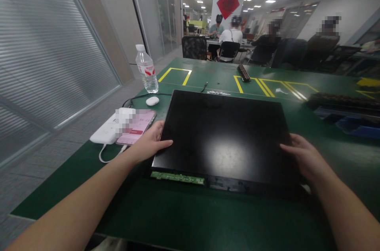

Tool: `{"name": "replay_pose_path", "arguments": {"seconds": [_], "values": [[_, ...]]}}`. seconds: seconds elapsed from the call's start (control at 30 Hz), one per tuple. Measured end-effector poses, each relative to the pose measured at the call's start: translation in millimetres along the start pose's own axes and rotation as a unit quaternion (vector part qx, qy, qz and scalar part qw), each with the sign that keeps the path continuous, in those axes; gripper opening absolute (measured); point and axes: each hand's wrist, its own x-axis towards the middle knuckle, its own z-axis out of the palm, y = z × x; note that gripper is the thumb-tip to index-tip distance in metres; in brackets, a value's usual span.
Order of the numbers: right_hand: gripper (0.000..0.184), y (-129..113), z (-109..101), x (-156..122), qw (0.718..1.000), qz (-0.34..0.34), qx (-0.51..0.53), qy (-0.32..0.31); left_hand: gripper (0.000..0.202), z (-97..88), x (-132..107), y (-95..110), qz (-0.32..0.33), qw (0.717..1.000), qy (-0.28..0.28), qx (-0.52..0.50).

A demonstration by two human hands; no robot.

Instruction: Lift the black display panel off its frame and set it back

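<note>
Between my two hands is a dark, glossy LCD panel (219,136), its screen face up and reflecting a ceiling light. A green circuit board strip (178,177) runs along the left part of its near edge. My left hand (154,140) grips the panel's left edge, thumb on top of the screen and fingers at the side. On the right edge, my right hand (305,156) is closed in the same way, its thumb over the face. The fingers beneath the panel are hidden. Whether the panel touches the table underneath, I cannot tell.
Left of the panel lie a phone (139,130), a white power bank (103,130) and a small white case (152,101). A water bottle (147,69) stands behind them. Dark strips and a blue tray (356,126) are at right on the green table (222,219). Several people sit beyond.
</note>
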Motion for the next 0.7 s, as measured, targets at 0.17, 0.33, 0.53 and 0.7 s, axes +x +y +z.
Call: {"name": "replay_pose_path", "arguments": {"seconds": [0.17, 0.33, 0.53, 0.7], "values": [[0.044, 2, -2, 2, 1.000, -0.010, -0.001, -0.007, 0.058, -0.4, -1, 1, -0.005, 1.000, -0.001, 0.006], [0.044, 2, -4, 2, 1.000, -0.010, 0.005, -0.008, 0.059, -0.8, -1, 0, 0.006, 1.000, -0.003, 0.012], [0.045, -1, -2, -1, 1.000, -0.014, -0.001, -0.001, 0.059, -0.8, -1, 1, 0.004, 1.000, -0.006, 0.006], [0.045, -5, -4, -9, 0.996, -0.040, -0.077, 0.012, 0.060, 0.4, -2, 5, -0.003, 1.000, -0.005, 0.026]]}}
